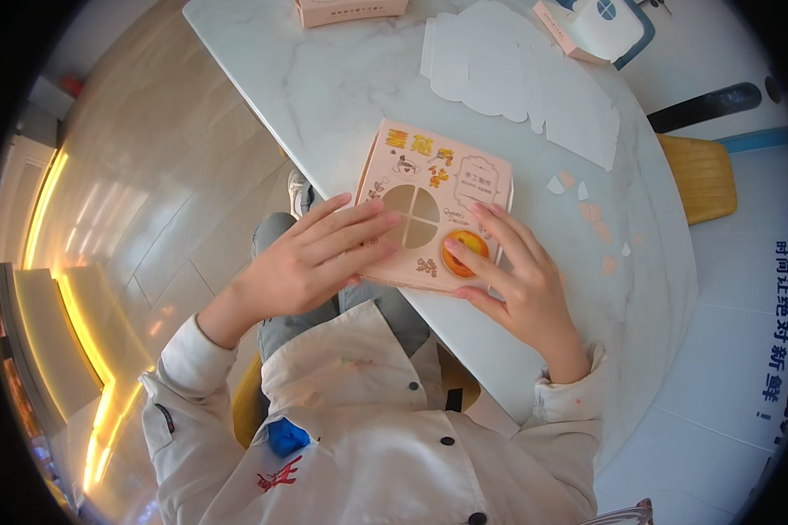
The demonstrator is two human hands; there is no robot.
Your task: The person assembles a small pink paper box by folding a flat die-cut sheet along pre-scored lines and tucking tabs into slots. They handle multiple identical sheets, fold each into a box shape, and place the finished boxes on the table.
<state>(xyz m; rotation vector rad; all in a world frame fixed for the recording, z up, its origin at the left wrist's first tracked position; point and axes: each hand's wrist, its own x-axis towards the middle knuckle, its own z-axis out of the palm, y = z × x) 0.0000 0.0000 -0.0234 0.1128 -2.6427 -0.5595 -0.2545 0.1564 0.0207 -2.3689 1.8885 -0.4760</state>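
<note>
A pink cardboard pastry box (394, 179), folded closed, sits at the table's near edge. Its top has a round window (422, 208) split by a cross, and a printed egg tart (469, 245) near the right corner. My left hand (315, 258) lies over the left side, fingers stretched flat across the lid toward the window. Across the right side spreads my right hand (521, 276), its fingers on the lid and its thumb by the near edge. Both hands touch the box with fingers apart; the box's underside is hidden.
Flat white box blanks (490, 66) lie stacked at the back of the marble table (341, 83). Another pink box (350, 10) stands at the far edge, and an open one (578, 35) at far right. Small paper scraps (591, 214) are scattered right. A wooden chair (696, 179) stands beyond.
</note>
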